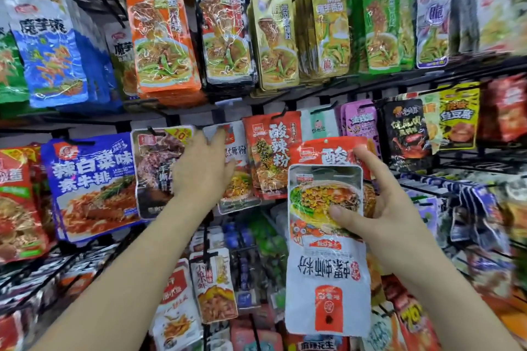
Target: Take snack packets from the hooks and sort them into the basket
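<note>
My right hand grips two snack packets: a white one held upside down in front, and a red one behind it, of which only the top shows. My left hand reaches up to a white-and-silver packet hanging on a hook in the middle row; the fingers lie on its upper left part, and whether they pinch it cannot be told. A red packet hangs just right of it, a dark packet just left. No basket is in view.
Black wire racks carry rows of hanging packets: orange, black, gold and green ones above, a blue one at left, purple and black ones at right. More packets hang low between my arms.
</note>
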Demonstrator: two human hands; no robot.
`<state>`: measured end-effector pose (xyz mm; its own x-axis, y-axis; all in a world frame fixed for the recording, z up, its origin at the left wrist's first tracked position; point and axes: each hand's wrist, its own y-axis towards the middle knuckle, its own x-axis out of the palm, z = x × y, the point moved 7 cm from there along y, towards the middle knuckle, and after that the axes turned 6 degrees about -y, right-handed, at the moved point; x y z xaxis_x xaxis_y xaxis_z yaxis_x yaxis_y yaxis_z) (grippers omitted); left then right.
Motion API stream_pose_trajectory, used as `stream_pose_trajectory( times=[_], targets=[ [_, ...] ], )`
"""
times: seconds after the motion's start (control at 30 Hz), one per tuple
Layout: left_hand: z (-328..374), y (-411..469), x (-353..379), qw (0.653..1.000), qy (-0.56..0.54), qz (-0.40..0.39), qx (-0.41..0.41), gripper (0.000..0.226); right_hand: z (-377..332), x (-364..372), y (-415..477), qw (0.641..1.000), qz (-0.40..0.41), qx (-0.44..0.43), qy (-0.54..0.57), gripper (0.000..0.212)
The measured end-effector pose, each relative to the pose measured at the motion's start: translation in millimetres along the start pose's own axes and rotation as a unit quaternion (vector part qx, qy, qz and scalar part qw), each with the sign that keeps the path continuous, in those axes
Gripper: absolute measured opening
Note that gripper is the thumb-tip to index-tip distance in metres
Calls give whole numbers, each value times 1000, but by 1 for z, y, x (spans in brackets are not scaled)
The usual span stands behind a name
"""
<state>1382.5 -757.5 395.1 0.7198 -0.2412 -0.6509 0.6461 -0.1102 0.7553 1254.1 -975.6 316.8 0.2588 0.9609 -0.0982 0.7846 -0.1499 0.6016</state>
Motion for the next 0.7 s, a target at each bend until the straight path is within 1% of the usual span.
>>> stream_pose_trajectory(
  times=[0.03,0.07,0.1,0.13,0.17,0.2,0.23,0.27,0.37,0.4,0.47,0.5,0.53,0.57,0.6,0.63,0.7],
  targets=[
    [5,-12,-7,997,-82,15,1,43,-1,0,-1,1000,-1,-6,-6,75],
    [11,-25,-15,984,-177,21,1,30,-1,-2,-1,1000,7,-10,-11,72],
    [18,-42,-19,961,-277,4,-1,24,-2,-3,-3,1000,20,-11,-15,68],
    [28,-60,-22,927,-373,-42,-4,26,-3,-5,-3,999,35,-13,-16,63],
    [41,-79,-23,884,-454,-110,-9,30,-5,-5,-3,998,49,-19,-15,58],
    [55,-97,-21,844,-506,-179,-15,37,-5,-4,-3,998,62,-25,-11,53],
    [67,-111,-18,813,-536,-227,-15,44,-6,-3,-4,997,72,-29,-2,47],
    [72,-119,-15,793,-557,-245,-19,47,-7,-2,-5,997,77,-32,9,42],
    [68,-122,-7,759,-602,-238,-77,45,-10,2,-9,996,83,-29,26,33],
    [66,-123,-7,753,-603,-247,-87,46,-8,2,-11,995,91,-25,26,31],
    [65,-130,-7,760,-579,-283,-79,49,-7,-6,-13,992,124,-16,30,27],
    [65,-135,-6,756,-578,-298,-73,45,-6,-10,-13,990,140,-11,29,25],
    [67,-139,-6,745,-591,-301,-73,36,-5,-15,-13,989,149,-6,27,23],
    [66,-141,-6,734,-613,-284,-78,28,-4,-18,-13,988,152,1,34,20],
    [65,-141,-8,721,-638,-252,-91,25,-3,-21,-12,988,149,12,48,14],
    [62,-140,-7,702,-671,-210,-114,26,1,-25,-11,987,146,31,65,12],
    [59,-137,-10,639,-740,-129,-167,29,14,-32,-10,982,146,76,93,32]
  ],
)
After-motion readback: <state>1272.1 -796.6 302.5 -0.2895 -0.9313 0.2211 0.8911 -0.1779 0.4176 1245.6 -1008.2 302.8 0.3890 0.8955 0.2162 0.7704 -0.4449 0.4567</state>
